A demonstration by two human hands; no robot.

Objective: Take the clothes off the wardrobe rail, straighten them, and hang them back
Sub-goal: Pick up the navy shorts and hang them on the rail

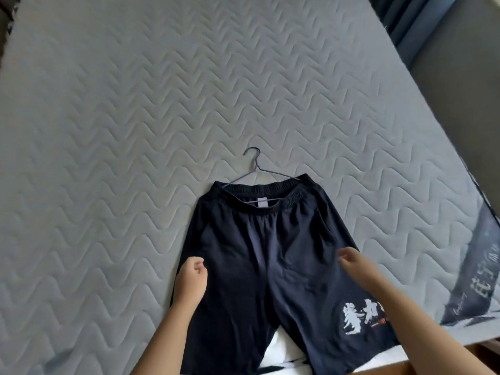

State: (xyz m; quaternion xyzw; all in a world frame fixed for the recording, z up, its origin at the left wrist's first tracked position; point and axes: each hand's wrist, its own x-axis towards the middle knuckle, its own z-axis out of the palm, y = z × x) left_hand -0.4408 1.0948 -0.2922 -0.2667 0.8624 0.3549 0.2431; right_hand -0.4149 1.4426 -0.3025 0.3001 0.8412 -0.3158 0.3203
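Dark navy shorts (259, 255) lie flat on a grey quilted mattress (135, 117), waistband away from me. White printed characters mark the lower right leg. A thin wire hanger (255, 169) sits in the waistband, its hook pointing up the bed. My left hand (189, 280) is at the left side edge of the shorts with its fingers curled, pinching the fabric there. Over at the right side edge, my right hand (351, 262) also has curled fingers on the cloth. Both forearms reach in from the bottom of the view.
The mattress fills most of the view. Its right edge runs diagonally, with a printed label band (476, 269) near the corner. Dark blue curtains (405, 20) hang at the top right beside a grey floor strip (460, 104). Something white (281, 350) shows between the shorts' legs.
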